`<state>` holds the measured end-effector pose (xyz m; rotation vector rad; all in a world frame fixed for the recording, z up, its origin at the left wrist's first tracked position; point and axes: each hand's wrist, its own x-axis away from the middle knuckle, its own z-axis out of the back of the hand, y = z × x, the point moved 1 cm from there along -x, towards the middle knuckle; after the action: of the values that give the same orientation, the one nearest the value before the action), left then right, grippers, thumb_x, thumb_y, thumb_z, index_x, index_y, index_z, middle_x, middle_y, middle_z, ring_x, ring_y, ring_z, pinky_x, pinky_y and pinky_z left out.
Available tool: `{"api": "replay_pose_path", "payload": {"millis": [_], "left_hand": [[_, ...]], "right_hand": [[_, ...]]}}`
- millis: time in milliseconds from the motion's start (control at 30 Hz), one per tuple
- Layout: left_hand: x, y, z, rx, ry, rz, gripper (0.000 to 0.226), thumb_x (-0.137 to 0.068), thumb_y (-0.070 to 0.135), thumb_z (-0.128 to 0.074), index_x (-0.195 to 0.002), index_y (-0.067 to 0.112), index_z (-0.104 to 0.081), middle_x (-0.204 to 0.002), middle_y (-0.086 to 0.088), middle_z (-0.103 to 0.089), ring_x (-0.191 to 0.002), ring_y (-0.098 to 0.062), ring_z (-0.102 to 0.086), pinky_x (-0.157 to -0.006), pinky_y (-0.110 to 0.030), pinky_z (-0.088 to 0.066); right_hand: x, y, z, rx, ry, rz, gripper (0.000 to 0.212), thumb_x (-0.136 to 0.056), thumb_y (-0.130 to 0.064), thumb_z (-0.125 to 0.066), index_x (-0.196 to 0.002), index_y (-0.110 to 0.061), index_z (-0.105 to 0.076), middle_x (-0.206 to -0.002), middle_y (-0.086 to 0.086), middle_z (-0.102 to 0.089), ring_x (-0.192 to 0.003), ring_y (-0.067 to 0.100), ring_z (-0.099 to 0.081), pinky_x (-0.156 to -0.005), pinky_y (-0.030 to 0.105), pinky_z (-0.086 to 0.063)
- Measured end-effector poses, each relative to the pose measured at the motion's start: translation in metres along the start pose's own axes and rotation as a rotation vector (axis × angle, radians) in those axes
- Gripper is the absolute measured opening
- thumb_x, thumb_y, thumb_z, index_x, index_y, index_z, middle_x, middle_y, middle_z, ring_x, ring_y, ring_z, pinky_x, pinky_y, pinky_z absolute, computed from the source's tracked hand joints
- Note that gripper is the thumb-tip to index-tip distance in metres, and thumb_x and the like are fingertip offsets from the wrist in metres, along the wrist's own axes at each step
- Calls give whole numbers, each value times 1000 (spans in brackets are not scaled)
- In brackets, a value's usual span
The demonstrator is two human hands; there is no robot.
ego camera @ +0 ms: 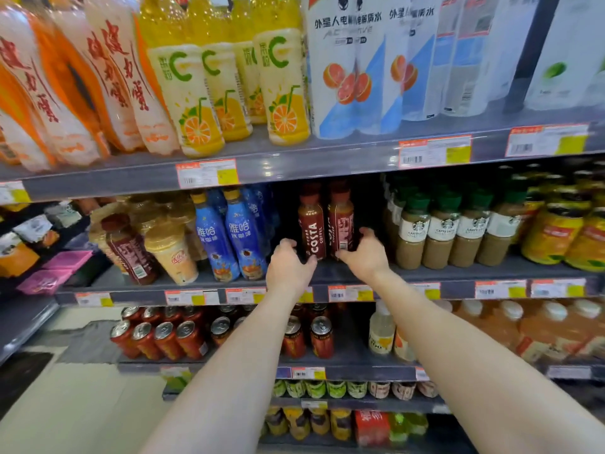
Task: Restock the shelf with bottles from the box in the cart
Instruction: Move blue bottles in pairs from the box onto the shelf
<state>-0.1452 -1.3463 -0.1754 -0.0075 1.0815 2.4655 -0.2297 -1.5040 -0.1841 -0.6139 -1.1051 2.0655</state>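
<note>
Two dark red Costa coffee bottles stand side by side on the middle grey shelf (409, 273). The left bottle (311, 221) shows its white COSTA lettering; the right bottle (341, 217) is turned so its barcode faces me. My left hand (288, 267) cups the base of the left bottle, thumb against its front. My right hand (366, 253) wraps the lower side of the right bottle. Both bottles rest upright on the shelf. The box and the cart are out of view.
Blue coffee bottles (229, 237) stand just left of my hands, Starbucks bottles (442, 231) just right. A dark gap lies behind the Costa bottles. A red bottle (131, 250) and a cup (173, 253) lean further left. Large drinks fill the shelf above, cans (163, 339) the one below.
</note>
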Motion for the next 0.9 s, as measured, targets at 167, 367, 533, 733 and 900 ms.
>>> {"api": "replay_pose_path", "payload": {"millis": [167, 367, 533, 733, 900], "left_hand": [[-15, -4, -10, -25, -3, 6, 71, -82, 51, -78, -137, 14, -50, -130, -8, -64, -117, -28, -63, -91, -41, -54], [-29, -4, -12, 24, -24, -51, 80, -73, 59, -81, -133, 16, -52, -122, -6, -69, -113, -28, -66, -90, -43, -56], [-39, -1, -11, 54, -38, -84, 71, -71, 62, -81, -124, 20, -56, -112, -1, -73, -103, -26, -69, -85, -44, -58], [-45, -1, -14, 159, -25, -85, 54, -78, 48, -83, -118, 20, -59, -109, -1, -74, -100, -25, -70, -86, -42, -58], [-46, -7, -12, 193, -55, -115, 52, -78, 45, -84, -119, 21, -63, -108, 3, -75, -101, -19, -70, -88, -35, -56]], "right_hand": [[-12, 2, -6, -51, -38, 33, 76, -75, -22, -83, -139, -11, -44, -123, 7, -65, -115, 26, -61, -86, 24, -42], [-17, 6, -14, -8, 13, 21, 63, -66, -42, -85, -117, -18, -58, -111, 4, -67, -102, 23, -65, -84, 33, -52], [-18, 6, -17, 73, -11, 59, 78, -59, -54, -83, -122, -18, -54, -112, 5, -63, -110, 24, -55, -93, 42, -49], [-17, 8, -9, -106, -69, 38, 56, -73, -29, -83, -123, -21, -58, -107, -5, -70, -102, 17, -66, -89, 34, -53], [-17, 5, -12, -68, -30, 14, 90, -54, -50, -88, -128, -16, -51, -114, -1, -66, -103, 17, -63, -90, 37, -53]]}}
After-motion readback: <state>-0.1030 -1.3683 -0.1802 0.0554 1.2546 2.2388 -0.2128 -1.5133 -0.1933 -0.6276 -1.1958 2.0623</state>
